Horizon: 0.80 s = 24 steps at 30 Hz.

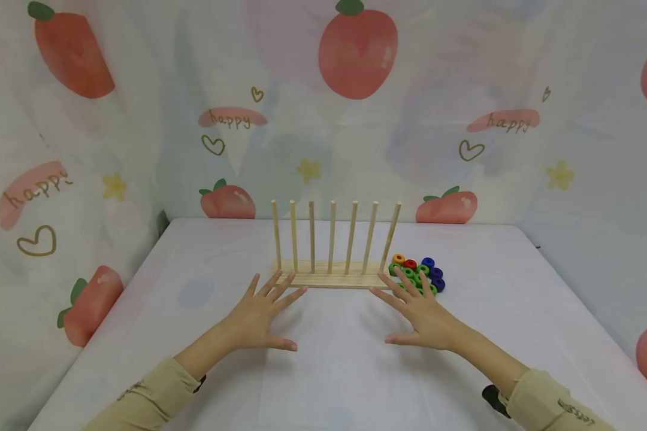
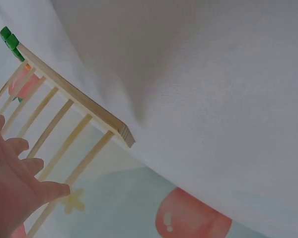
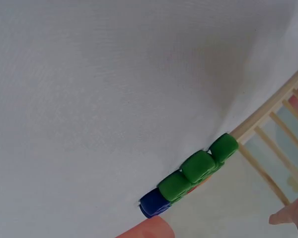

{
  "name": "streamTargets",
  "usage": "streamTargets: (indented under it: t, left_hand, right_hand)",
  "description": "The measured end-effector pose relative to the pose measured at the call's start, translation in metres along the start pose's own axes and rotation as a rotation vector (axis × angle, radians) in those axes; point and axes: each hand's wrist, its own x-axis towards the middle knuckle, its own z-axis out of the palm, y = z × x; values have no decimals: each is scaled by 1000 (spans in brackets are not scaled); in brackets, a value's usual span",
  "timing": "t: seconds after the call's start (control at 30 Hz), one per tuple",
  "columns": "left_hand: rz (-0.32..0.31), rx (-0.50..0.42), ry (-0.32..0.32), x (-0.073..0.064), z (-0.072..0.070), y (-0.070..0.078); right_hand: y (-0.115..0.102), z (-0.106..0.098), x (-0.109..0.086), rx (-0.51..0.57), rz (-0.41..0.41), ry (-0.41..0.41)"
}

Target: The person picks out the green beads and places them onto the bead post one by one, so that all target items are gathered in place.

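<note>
Seven slim round pegs point(image 1: 332, 239) rise from a flat, grained wooden base point(image 1: 323, 280), stiff and probably light, best gripped by its ends. Glossy rings point(image 1: 417, 272) cluster on the table point(image 1: 329, 365) beside its right end, likely hard, slippery, best pinched. Left hand point(image 1: 256, 316) and right hand point(image 1: 428, 317) spread, empty.
</note>
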Motion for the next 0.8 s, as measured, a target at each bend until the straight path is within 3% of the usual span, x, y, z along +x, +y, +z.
streamTargets:
  t: [0.4,0.8]
  left_hand:
    - [-2,26,3,0,-9,0]
    - [65,19,60,3,-14,0]
  right_hand:
    - [-1,-2,1,-32,-17,41]
    - [1,-9,0,-58,-16,93]
